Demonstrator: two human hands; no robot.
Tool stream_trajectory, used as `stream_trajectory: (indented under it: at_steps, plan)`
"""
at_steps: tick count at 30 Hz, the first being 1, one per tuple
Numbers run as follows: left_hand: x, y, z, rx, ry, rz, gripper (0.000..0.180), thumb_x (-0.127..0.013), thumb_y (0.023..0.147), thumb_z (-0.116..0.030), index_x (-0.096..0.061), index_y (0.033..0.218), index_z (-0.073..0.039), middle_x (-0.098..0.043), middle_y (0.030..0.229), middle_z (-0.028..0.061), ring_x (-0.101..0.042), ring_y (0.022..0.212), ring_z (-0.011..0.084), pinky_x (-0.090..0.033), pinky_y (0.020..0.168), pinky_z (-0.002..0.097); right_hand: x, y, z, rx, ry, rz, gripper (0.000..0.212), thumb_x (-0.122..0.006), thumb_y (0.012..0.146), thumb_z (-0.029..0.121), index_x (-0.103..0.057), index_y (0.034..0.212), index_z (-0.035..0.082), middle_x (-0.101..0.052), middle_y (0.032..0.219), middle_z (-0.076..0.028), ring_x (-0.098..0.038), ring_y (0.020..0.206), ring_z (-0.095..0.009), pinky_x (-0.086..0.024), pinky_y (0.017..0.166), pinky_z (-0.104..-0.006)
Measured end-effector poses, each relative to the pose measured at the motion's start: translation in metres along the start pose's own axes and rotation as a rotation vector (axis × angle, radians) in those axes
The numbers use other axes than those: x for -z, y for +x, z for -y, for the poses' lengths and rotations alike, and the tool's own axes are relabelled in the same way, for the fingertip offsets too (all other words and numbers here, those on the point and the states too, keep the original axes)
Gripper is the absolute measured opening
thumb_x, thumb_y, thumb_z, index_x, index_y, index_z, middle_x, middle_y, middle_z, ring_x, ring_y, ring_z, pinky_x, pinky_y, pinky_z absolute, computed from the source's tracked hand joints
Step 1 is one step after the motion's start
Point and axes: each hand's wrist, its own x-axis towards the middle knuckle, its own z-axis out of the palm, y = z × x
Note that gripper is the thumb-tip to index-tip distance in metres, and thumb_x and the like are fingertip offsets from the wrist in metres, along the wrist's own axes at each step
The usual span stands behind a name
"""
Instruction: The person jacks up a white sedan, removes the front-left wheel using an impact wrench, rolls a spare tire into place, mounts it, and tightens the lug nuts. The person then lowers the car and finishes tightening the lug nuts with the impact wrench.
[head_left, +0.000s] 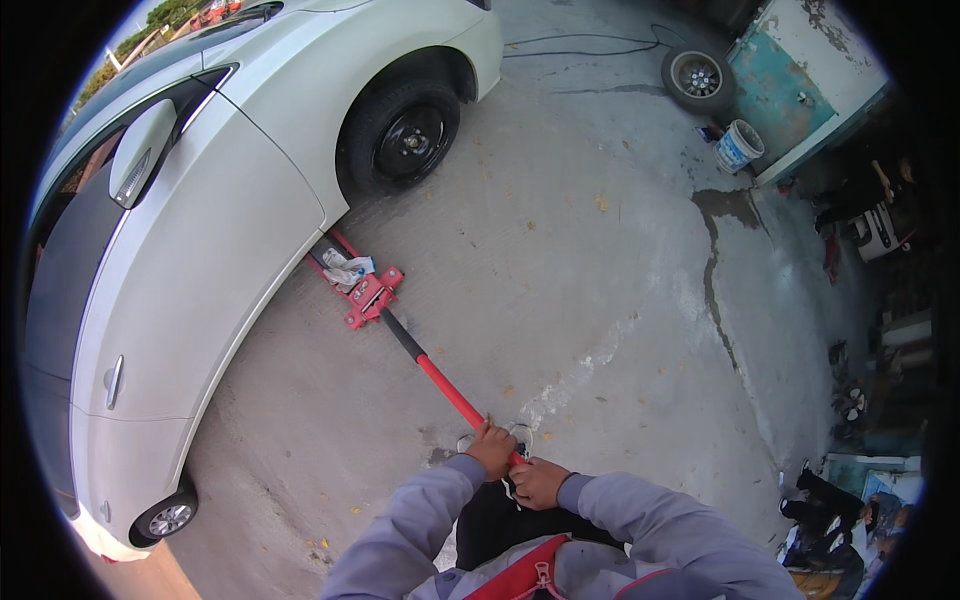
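Observation:
A red floor jack (368, 290) lies partly under the side of a white car (240, 150), just behind its front wheel. Its long handle (447, 388), red with a black sleeve near the jack, slants down toward me. My left hand (492, 448) is wrapped round the handle near its end. Just below it, my right hand (540, 483) grips the handle's end too. A crumpled white and blue cloth or wrapper (347, 270) rests on the jack. The far ends of the jack's arms are hidden beneath the car.
The car's front wheel (405, 135) has a black steel rim. A loose wheel (698, 77) and a white and blue bucket (739, 146) stand by a peeling wall at the far right. A dark hose (590, 38) crosses the floor behind. People (835, 505) are at the lower right.

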Motion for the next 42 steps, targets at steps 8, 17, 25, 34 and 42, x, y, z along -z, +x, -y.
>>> stream_trajectory:
  at_steps: [8, 17, 25, 34, 42]
  plan:
    - [0.261, -0.129, 0.111, -0.101, -0.376, -0.354, 0.033, -0.074, 0.074, -0.023, -0.065, 0.102, -0.008, -0.066, 0.101, 0.0127, -0.062, 0.106, 0.0366, -0.046, 0.099, 0.0453, 0.217, 0.225, 0.049, -0.121, 0.208, -0.389, 0.039, -0.066, 0.09, 0.041, -0.071, 0.073, 0.005, -0.071, 0.077, -0.016, -0.069, 0.076, -0.037, -0.055, 0.069, -0.0495]
    - [0.299, -0.15, 0.128, 0.06, -0.507, -0.584, 0.032, -0.072, 0.078, -0.017, -0.062, 0.106, -0.008, -0.062, 0.11, 0.0139, -0.056, 0.118, 0.037, -0.043, 0.105, 0.0448, 0.247, 0.25, 0.059, -0.271, 0.292, -0.504, 0.035, -0.064, 0.087, 0.037, -0.075, 0.075, 0.007, -0.072, 0.076, -0.017, -0.07, 0.077, -0.037, -0.055, 0.074, -0.0505]
    - [0.138, -0.078, 0.085, 0.029, -0.541, -0.515, 0.031, -0.07, 0.081, -0.012, -0.058, 0.11, -0.008, -0.059, 0.118, 0.0151, -0.051, 0.128, 0.0374, -0.039, 0.111, 0.0443, 0.138, 0.148, 0.032, -0.007, 0.363, -0.813, 0.026, -0.071, 0.083, 0.025, -0.066, 0.066, 0.007, -0.067, 0.069, -0.015, -0.067, 0.067, -0.034, -0.053, 0.064, -0.0461]
    - [0.119, -0.081, 0.01, 0.053, -0.043, -0.384, 0.049, -0.078, 0.074, -0.019, -0.061, 0.119, -0.011, -0.055, 0.137, 0.0191, -0.05, 0.134, 0.0414, -0.046, 0.108, 0.0482, 0.123, 0.057, 0.003, 0.156, 0.529, -0.347, 0.035, -0.075, 0.086, 0.037, -0.069, 0.098, 0.005, -0.069, 0.098, -0.014, -0.067, 0.098, -0.03, -0.054, 0.09, -0.0422]
    - [0.175, -0.113, 0.02, 0.665, -0.381, -1.166, 0.063, -0.085, 0.084, -0.036, -0.058, 0.132, -0.004, -0.067, 0.121, 0.0179, -0.067, 0.111, 0.0313, -0.054, 0.095, 0.0391, 0.144, -0.153, -0.144, -0.571, 0.396, -0.17, 0.059, -0.069, 0.089, 0.052, -0.067, 0.123, 0.004, -0.071, 0.12, -0.018, -0.068, 0.111, -0.034, -0.053, 0.098, -0.0433]
